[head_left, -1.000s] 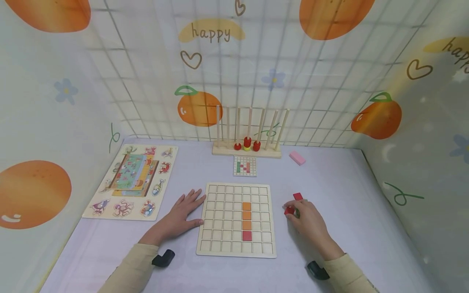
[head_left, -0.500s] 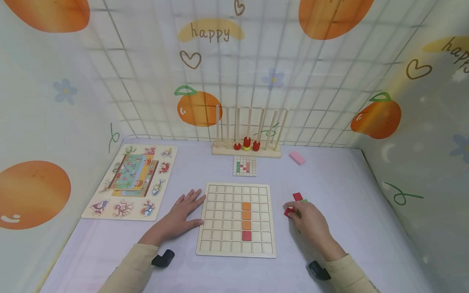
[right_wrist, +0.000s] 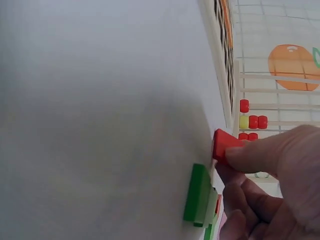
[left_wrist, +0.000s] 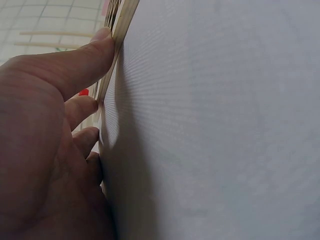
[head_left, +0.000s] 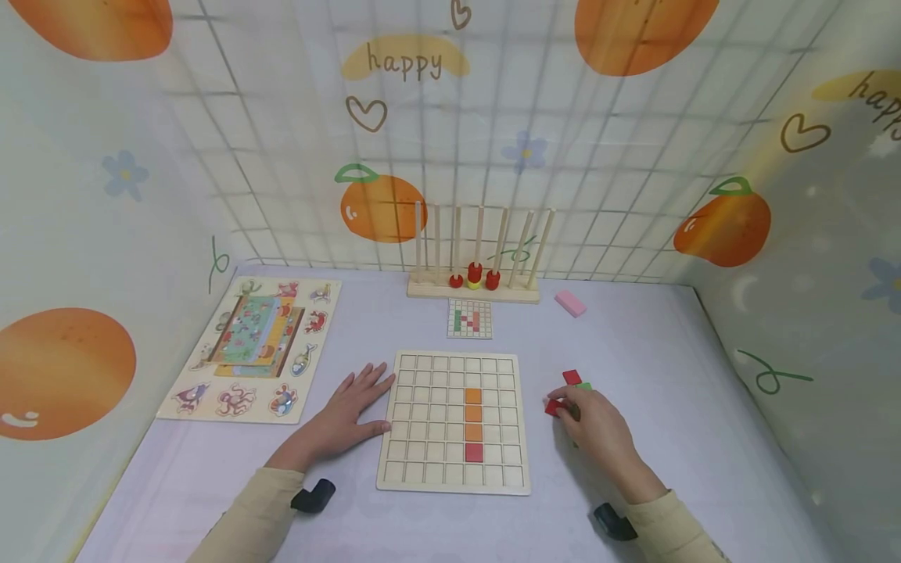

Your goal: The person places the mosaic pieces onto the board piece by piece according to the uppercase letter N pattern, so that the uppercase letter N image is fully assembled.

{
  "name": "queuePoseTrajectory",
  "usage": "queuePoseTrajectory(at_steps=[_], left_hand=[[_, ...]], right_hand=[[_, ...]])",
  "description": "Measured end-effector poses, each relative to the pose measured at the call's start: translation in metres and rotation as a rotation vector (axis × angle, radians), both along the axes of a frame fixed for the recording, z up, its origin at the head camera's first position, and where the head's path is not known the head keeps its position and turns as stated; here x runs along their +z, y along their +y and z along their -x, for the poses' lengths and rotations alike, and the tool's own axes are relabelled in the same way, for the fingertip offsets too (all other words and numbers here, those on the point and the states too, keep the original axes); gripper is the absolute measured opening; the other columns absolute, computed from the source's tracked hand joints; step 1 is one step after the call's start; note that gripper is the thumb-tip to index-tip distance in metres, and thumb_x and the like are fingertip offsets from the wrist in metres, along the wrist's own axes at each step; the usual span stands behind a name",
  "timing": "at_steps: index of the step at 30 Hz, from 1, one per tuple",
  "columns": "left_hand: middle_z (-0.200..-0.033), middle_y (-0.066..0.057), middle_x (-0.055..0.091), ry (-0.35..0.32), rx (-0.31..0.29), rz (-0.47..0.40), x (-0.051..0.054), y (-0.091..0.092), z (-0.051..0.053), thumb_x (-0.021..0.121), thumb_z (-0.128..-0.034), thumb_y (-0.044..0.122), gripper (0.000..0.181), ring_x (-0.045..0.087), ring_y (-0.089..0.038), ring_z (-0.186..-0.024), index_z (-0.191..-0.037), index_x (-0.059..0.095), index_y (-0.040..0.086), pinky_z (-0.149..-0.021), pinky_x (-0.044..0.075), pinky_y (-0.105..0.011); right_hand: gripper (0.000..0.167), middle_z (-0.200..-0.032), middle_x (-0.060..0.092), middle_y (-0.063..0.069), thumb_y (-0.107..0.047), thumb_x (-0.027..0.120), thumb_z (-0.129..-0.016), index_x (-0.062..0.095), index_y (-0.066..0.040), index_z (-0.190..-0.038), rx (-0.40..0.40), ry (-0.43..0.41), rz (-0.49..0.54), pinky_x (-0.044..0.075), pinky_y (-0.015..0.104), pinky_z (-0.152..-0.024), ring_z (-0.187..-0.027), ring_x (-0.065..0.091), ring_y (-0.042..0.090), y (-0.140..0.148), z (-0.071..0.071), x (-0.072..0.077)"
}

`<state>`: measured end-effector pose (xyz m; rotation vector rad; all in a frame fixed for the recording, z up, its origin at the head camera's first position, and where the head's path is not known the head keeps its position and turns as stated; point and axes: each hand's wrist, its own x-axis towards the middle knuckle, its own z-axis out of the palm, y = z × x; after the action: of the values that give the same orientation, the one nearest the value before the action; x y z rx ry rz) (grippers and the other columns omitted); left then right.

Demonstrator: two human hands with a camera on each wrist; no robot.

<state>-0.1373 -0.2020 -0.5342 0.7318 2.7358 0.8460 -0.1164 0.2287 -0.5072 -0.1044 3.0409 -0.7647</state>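
Observation:
A wooden grid board (head_left: 424,430) lies flat in the middle of the head view. Three orange tiles (head_left: 474,414) stand in one column of it, with a red tile (head_left: 475,453) directly below them. My left hand (head_left: 345,413) rests with fingers spread at the board's left edge; in the left wrist view its thumb (left_wrist: 92,57) touches that edge. To the right of the board, my right hand (head_left: 598,430) pinches another red tile (right_wrist: 226,145) between thumb and fingers. Beside that hand lie green tiles (right_wrist: 197,195) and a further red tile (head_left: 572,377), partly covered by the hand.
Behind the board lies a small pattern card (head_left: 470,319). A wooden peg rack (head_left: 436,289) with red and yellow beads stands at the back, a pink block (head_left: 571,303) to its right. An animal puzzle board (head_left: 310,391) bearing stacked picture pieces lies at left.
My right hand has shifted very slightly to the right, and more of the green tile behind it shows. The red tile stays at its fingertips. My left hand and the board have not moved.

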Motion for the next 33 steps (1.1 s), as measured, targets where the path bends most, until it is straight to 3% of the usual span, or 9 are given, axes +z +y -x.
queuePoseTrajectory(at_steps=[6, 16, 33], left_hand=[[-0.17, -0.009, 0.016, -0.001, -0.002, -0.003, 0.0, 0.0, 0.0, 0.07, -0.0945, 0.043, 0.081, 0.008, -0.034, -0.156, -0.16, 0.034, 0.013, -0.126, 0.003, -0.053], [-0.17, -0.008, 0.016, -0.009, 0.004, -0.008, 0.002, 0.0, 0.0, 0.071, -0.0946, 0.042, 0.08, 0.007, -0.033, -0.157, -0.16, 0.034, 0.014, -0.127, 0.002, -0.053], [-0.169, -0.01, 0.017, -0.006, -0.002, -0.008, 0.004, 0.001, -0.001, 0.071, -0.0944, 0.04, 0.08, 0.008, -0.034, -0.156, -0.16, 0.034, 0.012, -0.126, 0.003, -0.054]], right_hand=[[0.027, -0.091, 0.07, 0.002, -0.013, 0.076, -0.091, 0.072, -0.018, -0.118, -0.024, -0.051, 0.049, 0.049, 0.026, -0.059, -0.075, 0.056, 0.017, -0.002, -0.001, -0.001], [0.024, -0.093, 0.069, -0.001, -0.016, 0.076, -0.093, 0.072, -0.019, -0.116, -0.025, -0.04, 0.131, 0.052, 0.026, -0.064, -0.079, 0.057, 0.017, -0.012, -0.003, 0.001], [0.02, -0.082, 0.064, -0.012, -0.016, 0.08, -0.09, 0.073, -0.022, -0.107, 0.068, -0.019, 0.239, 0.051, 0.02, -0.059, -0.072, 0.055, 0.009, -0.056, -0.012, 0.005]])
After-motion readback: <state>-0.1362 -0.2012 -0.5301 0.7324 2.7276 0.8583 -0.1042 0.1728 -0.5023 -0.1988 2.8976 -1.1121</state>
